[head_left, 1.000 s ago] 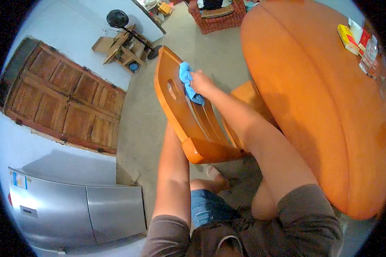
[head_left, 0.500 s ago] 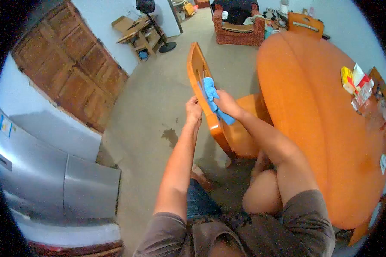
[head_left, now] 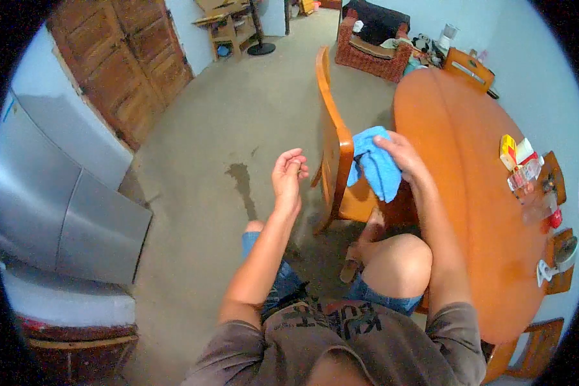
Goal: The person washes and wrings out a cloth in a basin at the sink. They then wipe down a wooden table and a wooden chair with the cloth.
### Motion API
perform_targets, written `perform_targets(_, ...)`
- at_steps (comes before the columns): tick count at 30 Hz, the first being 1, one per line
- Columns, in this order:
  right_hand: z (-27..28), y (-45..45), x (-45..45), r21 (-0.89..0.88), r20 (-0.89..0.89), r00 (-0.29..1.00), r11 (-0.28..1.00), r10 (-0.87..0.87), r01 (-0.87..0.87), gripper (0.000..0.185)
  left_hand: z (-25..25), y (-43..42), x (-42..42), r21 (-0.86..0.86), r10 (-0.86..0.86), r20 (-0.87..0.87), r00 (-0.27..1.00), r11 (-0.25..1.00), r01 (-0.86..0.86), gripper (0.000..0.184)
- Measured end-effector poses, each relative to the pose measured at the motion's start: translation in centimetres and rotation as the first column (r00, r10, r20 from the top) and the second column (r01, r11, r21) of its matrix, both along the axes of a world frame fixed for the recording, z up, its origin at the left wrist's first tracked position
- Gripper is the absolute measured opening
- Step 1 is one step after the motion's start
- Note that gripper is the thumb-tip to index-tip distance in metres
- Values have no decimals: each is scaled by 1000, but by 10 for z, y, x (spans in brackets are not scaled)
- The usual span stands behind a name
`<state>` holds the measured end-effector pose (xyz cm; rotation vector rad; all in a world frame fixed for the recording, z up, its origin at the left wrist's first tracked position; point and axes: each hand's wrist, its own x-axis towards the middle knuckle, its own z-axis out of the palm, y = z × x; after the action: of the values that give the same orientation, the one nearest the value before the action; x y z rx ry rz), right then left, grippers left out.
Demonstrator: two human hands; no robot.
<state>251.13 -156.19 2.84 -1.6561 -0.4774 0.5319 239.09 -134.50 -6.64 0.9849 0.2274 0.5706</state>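
My right hand grips a crumpled blue cloth, with the thumb on top and the lower part hanging loose. The cloth is beside the upright back of an orange wooden chair, over its seat; whether it touches the frame I cannot tell. To the left of the chair back, my left hand is raised above the floor, apart from the chair. Its fingers are loosely bent, and nothing shows in them.
A long orange table stands close on the right, with a yellow box and plastic packaging on it. Left are a silver fridge and wooden doors. A dark wet patch marks the floor. An armchair is farther back.
My left hand has let go of the chair back and moved down, away from it. My right hand has drawn the cloth off the backrest to the right. The view has shifted.
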Motion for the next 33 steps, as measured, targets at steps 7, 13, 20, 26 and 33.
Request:
perform_targets(7,70,-28,-73,0,304,920,966,246,-258,56,58,-64,-44,390,-51,229,972,920,-43,32)
perform_targets(13,88,-26,-103,-365,321,763,816,561,-447,58,46,-53,-50,559,-179,294,939,829,-17,33)
perform_targets(20,59,-7,-97,80,441,893,987,92,-141,54,59,-35,-52,509,225,320,920,778,-368,34)
perform_targets(26,35,5,-61,65,884,468,984,21,-165,36,59,-52,-11,620,188,569,800,540,-568,30)
perform_targets(33,-33,-1,-32,-203,873,424,969,243,-138,30,-1,-53,-2,699,136,617,775,358,-619,29)
